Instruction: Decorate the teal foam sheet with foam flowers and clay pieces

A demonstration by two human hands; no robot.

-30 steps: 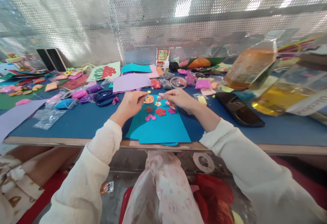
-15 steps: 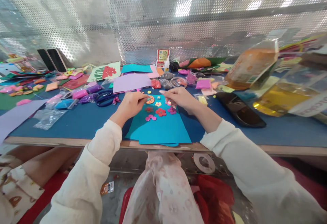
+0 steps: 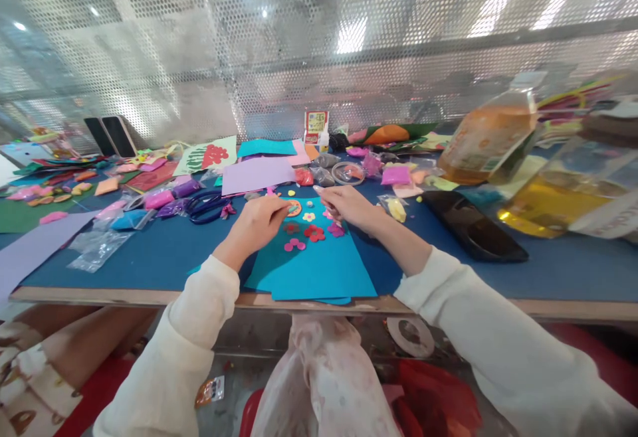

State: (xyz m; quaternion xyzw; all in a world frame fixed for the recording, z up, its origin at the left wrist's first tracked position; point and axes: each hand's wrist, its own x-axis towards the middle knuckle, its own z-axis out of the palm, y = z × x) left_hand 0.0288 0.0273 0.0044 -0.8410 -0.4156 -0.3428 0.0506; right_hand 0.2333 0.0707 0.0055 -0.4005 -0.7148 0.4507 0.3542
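Blue paper sheets point(image 3: 319, 271) lie before me with small clay flowers on them. Among these are a red flower point(image 3: 314, 232), a cream flower point(image 3: 309, 217), a magenta flower point(image 3: 335, 229) and a cluster of pink discs point(image 3: 295, 244). My left hand point(image 3: 259, 223) is closed in a pinch at the sheet's upper left, its fingertips at an orange speckled clay piece point(image 3: 295, 208). Whatever its fingertips hold is too small to name. At the upper right, my right hand point(image 3: 350, 206) is also pinched, with its contents hidden; pink clay shows just beneath it.
Dark blue scissors point(image 3: 205, 206), a lilac sheet point(image 3: 258, 175) and bagged clay point(image 3: 396, 208) lie around the paper. To the right are a black phone point(image 3: 473, 228), an orange-liquid bottle point(image 3: 491, 135) and a yellow-liquid container point(image 3: 545, 201). Another person's legs point(image 3: 84, 350) show at lower left.
The view has tilted up a little, so the table sits lower in the picture. Both hands stay pinched in nearly the same places over the paper.
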